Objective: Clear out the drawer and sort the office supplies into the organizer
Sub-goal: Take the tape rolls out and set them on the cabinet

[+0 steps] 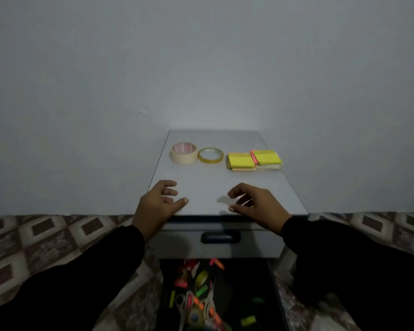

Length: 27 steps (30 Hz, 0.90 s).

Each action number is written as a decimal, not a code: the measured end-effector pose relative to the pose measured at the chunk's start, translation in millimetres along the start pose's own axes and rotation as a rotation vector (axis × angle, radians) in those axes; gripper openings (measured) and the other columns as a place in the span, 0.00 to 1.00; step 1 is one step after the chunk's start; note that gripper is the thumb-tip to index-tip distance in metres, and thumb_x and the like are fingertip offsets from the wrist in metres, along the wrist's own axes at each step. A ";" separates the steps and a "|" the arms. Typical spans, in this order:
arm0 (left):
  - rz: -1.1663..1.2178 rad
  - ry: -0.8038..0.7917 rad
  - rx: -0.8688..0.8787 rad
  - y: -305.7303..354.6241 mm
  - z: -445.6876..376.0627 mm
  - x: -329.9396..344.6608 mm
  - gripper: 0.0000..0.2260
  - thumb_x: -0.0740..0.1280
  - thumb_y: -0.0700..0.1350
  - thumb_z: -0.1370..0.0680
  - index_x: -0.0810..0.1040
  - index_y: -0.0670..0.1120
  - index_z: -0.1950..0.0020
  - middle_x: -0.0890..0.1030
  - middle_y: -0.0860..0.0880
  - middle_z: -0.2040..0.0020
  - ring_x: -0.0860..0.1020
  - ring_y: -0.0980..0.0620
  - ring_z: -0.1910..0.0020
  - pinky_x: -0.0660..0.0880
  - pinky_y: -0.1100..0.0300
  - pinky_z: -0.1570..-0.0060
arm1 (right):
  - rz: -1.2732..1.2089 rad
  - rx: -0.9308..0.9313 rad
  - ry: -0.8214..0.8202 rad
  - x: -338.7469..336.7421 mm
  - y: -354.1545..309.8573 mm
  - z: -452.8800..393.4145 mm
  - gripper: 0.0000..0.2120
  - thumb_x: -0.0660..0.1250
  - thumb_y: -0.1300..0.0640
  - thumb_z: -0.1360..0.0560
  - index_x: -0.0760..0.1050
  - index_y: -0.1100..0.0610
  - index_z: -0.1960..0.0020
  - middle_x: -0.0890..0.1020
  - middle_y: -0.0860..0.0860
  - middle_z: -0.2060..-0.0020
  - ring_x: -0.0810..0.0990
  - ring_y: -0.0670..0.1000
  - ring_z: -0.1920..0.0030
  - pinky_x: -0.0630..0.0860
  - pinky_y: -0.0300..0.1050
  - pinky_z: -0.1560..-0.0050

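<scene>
Head view. Grey cabinet top (225, 187), set against a plain wall; patterned floor (46, 235) to either side of the arms.

Beyond the left hand (157, 204): masking tape roll (183, 153), lying flat, with a clear tape roll (210, 155) just beside it.

Beyond the right hand (258, 204): two stacks of yellow sticky notes (253, 160), side by side and touching, the right-hand stack with a pink edge showing.

Left hand: over the near left corner of the cabinet top, fingers loosely spread, thumb at the front edge, holding nothing.

Right hand: over the near edge, fingers relaxed and slightly curled, holding nothing. Black sleeves on both arms.

Below the hands: closed upper drawer front with a dark handle (220, 236), between the two wrists.

Nearer than the hands, between the forearms: open drawer (276, 297), dark inside, holding scissors (184, 304), small tape rolls and scattered bright paper tabs (247, 320); details blurred.
</scene>
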<state>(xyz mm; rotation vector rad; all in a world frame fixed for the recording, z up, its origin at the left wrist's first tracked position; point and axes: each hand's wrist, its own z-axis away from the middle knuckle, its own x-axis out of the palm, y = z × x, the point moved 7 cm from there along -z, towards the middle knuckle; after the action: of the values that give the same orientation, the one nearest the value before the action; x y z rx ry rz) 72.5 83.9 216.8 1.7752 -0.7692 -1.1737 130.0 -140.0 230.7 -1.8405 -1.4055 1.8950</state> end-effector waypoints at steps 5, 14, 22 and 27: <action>0.073 -0.072 -0.093 -36.9 69.3 15.7 0.17 0.73 0.41 0.28 0.72 0.48 0.42 0.77 0.51 0.54 0.77 0.58 0.59 0.76 0.62 0.54 | 0.057 0.044 -0.103 37.2 16.6 67.2 0.12 0.72 0.60 0.29 0.75 0.58 0.47 0.80 0.50 0.52 0.80 0.50 0.55 0.74 0.36 0.56; 0.032 -0.178 -0.313 -120.7 157.6 61.3 0.17 0.71 0.41 0.27 0.70 0.47 0.41 0.75 0.55 0.56 0.75 0.56 0.58 0.72 0.69 0.62 | 0.078 0.255 -0.256 101.1 89.5 144.1 0.17 0.73 0.58 0.30 0.74 0.60 0.44 0.80 0.52 0.49 0.79 0.50 0.50 0.72 0.42 0.49; -0.155 -0.286 -0.373 -181.5 182.0 90.8 0.22 0.73 0.41 0.28 0.70 0.44 0.36 0.74 0.50 0.49 0.75 0.50 0.49 0.72 0.57 0.51 | 0.086 0.384 -0.339 151.1 144.4 178.6 0.17 0.73 0.62 0.30 0.74 0.60 0.43 0.79 0.53 0.47 0.79 0.53 0.50 0.71 0.37 0.53; -0.241 -0.341 -0.333 -203.5 180.0 109.3 0.26 0.73 0.44 0.28 0.69 0.43 0.33 0.74 0.42 0.41 0.75 0.43 0.44 0.74 0.47 0.45 | 0.174 0.381 -0.413 169.0 172.7 180.0 0.19 0.72 0.62 0.30 0.74 0.60 0.41 0.80 0.55 0.45 0.80 0.55 0.49 0.72 0.43 0.48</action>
<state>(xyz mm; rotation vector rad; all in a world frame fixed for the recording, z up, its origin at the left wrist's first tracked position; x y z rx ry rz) -46.6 27.1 -44.7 1.4351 -0.5177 -1.6891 21.0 -212.0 -40.7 -1.4877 -0.8978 2.5283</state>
